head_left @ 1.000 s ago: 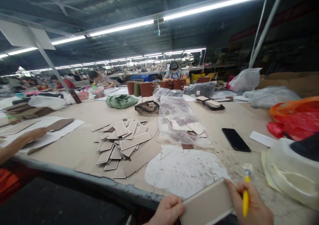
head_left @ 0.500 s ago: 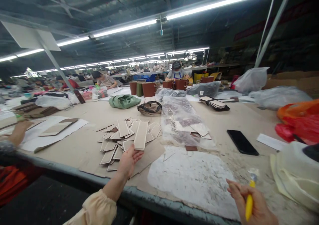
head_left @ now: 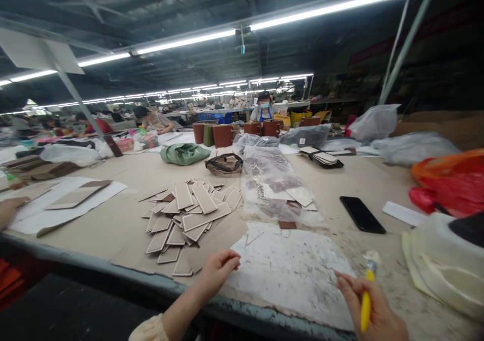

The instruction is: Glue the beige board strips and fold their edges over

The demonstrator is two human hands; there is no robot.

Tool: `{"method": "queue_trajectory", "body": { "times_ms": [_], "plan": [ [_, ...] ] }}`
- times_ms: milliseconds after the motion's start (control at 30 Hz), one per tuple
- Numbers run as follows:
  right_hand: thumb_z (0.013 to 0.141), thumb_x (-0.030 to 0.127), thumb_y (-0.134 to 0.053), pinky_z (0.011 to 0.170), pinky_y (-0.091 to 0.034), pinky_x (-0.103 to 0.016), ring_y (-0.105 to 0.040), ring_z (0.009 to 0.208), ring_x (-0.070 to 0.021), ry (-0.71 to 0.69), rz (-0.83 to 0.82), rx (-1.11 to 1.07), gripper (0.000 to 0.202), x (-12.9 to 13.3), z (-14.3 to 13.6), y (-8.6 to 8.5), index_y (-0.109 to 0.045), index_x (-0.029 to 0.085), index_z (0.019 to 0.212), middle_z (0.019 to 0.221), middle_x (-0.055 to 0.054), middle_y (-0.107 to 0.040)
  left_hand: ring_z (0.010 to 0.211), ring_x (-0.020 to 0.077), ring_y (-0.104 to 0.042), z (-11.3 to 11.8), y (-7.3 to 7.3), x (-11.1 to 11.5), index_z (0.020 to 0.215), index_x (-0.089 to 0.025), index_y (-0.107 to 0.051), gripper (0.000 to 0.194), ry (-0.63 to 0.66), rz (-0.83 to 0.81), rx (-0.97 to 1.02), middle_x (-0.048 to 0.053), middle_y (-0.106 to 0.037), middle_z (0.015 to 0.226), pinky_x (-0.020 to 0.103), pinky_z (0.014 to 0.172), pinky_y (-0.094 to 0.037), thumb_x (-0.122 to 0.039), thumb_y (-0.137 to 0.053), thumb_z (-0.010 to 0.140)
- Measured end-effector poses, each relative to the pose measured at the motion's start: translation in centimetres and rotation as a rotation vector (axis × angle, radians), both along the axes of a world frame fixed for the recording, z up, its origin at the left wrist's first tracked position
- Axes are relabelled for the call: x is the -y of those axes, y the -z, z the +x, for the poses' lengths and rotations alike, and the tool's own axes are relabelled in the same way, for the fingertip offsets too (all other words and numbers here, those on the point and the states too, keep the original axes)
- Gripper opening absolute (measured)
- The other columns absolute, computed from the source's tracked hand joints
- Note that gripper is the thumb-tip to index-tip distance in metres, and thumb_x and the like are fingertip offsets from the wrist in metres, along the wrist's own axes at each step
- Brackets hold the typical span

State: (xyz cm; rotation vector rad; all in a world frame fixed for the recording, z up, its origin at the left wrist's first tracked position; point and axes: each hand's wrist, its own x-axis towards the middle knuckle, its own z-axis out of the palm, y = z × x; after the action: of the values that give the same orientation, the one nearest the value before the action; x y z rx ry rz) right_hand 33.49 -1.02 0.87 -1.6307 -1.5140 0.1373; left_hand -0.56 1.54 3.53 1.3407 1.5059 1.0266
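My left hand (head_left: pixel 218 274) is over the near edge of the table, beside the white glue-stained sheet (head_left: pixel 291 270). Its fingers are curled together and no piece shows in them. Just beyond it lies a loose pile of beige rectangular pieces with pale edges (head_left: pixel 206 217), overlapping at many angles. At the lower right, my right hand (head_left: pixel 372 305) is closed around a yellow-handled brush (head_left: pixel 365 308), its pale bristles pointing away from me. Thumb and forefinger stretch forward over the sheet's right side.
A clear plastic bag (head_left: pixel 272 180) with pieces lies mid-table. To the right are a black phone (head_left: pixel 362 214), a whitish plastic container (head_left: pixel 444 260) and a red-orange bag (head_left: pixel 454 180). A green bundle (head_left: pixel 184 153) lies farther back. A co-worker's hand (head_left: pixel 9 210) is at the left edge.
My left hand has let go of a beige piece, which now lies on the pile, and has drawn back toward me and rightward. My right hand still holds the brush.
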Motion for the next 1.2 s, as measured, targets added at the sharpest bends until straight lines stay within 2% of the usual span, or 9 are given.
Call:
{"method": "queue_trajectory", "body": {
  "times_ms": [100,200,333,467,633,733,833,933,1200],
  "plan": [
    [0.087,0.054,-0.050,0.061,-0.057,-0.027,-0.072,0.079,-0.0215,-0.030,0.023,-0.070,0.032,0.1,-0.9,-0.8,-0.047,0.025,0.075,0.093,-0.006,-0.074,0.075,0.0177,-0.064,3.2,-1.3,-2.0,0.083,-0.017,-0.072,0.023,0.286,0.115,-0.274,0.004,-0.071,0.078,0.025,0.068,-0.047,-0.033,-0.055,0.082],
    [0.089,0.051,-0.049,0.070,-0.057,-0.029,-0.071,0.083,-0.0214,-0.023,0.061,-0.132,0.030,0.1,-1.4,-1.4,-0.047,0.024,0.075,0.093,-0.008,-0.073,0.077,0.0170,-0.064,7.0,-2.2,-5.1,0.087,-0.017,-0.072,0.022,0.417,0.244,-0.478,0.005,-0.072,0.084,0.024,0.069,-0.047,-0.029,-0.053,0.084],
    [0.091,0.044,-0.049,0.072,-0.057,-0.029,-0.071,0.084,-0.0200,-0.051,0.099,-0.119,0.024,0.1,-1.3,-1.8,-0.049,0.023,0.079,0.093,-0.008,-0.073,0.082,0.0174,-0.064,11.4,-2.1,-10.5,0.090,-0.016,-0.071,0.020,0.472,0.308,-0.587,0.005,-0.072,0.088,0.025,0.074,-0.048,-0.025,-0.054,0.084],
    [0.092,0.036,-0.051,0.073,-0.057,-0.028,-0.071,0.084,-0.0186,-0.102,0.132,-0.084,0.016,0.0,-1.0,-2.0,-0.048,0.024,0.082,0.093,-0.007,-0.072,0.089,0.0197,-0.063,14.5,-1.5,-15.4,0.089,-0.016,-0.072,0.019,0.487,0.340,-0.722,0.007,-0.070,0.093,0.028,0.081,-0.048,-0.022,-0.054,0.084],
    [0.091,0.028,-0.052,0.071,-0.057,-0.025,-0.071,0.084,-0.0171,-0.157,0.172,-0.056,0.008,-0.4,-1.1,-2.2,-0.051,0.024,0.084,0.085,-0.004,-0.071,0.103,0.0198,-0.060,18.0,-0.8,-20.0,0.101,-0.017,-0.069,0.022,0.497,0.377,-0.893,0.008,-0.066,0.110,0.029,0.092,-0.044,-0.020,-0.052,0.087],
    [0.090,0.025,-0.053,0.070,-0.057,-0.026,-0.070,0.081,-0.0170,-0.171,0.182,-0.073,0.005,-0.6,-1.3,-2.3,-0.052,0.023,0.085,0.085,-0.004,-0.071,0.105,0.0200,-0.059,20.0,-0.2,-22.4,0.106,-0.015,-0.065,0.022,0.493,0.371,-1.002,0.010,-0.064,0.111,0.033,0.095,-0.044,-0.022,-0.049,0.091],
    [0.090,0.023,-0.053,0.069,-0.057,-0.027,-0.070,0.078,-0.0171,-0.185,0.180,-0.085,0.004,-0.7,-1.5,-2.3,-0.052,0.023,0.086,0.083,-0.004,-0.070,0.103,0.0210,-0.059,21.8,0.4,-24.4,0.108,-0.013,-0.060,0.024,0.503,0.345,-1.116,0.009,-0.061,0.113,0.041,0.091,-0.048,-0.029,-0.054,0.092],
    [0.090,0.023,-0.052,0.068,-0.057,-0.028,-0.069,0.076,-0.0178,-0.198,0.161,-0.097,0.004,-0.6,-1.7,-2.4,-0.051,0.023,0.085,0.077,-0.003,-0.068,0.101,0.0213,-0.059,23.2,1.0,-25.8,0.111,-0.013,-0.058,0.028,0.535,0.322,-1.209,0.009,-0.059,0.115,0.043,0.087,-0.050,-0.032,-0.056,0.091],
    [0.088,0.019,-0.050,0.071,-0.055,-0.028,-0.068,0.078,-0.0177,-0.219,0.131,-0.157,0.005,-0.6,-2.0,-2.0,-0.052,0.022,0.086,0.078,-0.003,-0.067,0.101,0.0217,-0.059,25.4,1.2,-27.2,0.117,-0.013,-0.055,0.032,0.647,0.305,-1.275,0.010,-0.058,0.117,0.042,0.086,-0.051,-0.033,-0.056,0.091]
  ]
}}
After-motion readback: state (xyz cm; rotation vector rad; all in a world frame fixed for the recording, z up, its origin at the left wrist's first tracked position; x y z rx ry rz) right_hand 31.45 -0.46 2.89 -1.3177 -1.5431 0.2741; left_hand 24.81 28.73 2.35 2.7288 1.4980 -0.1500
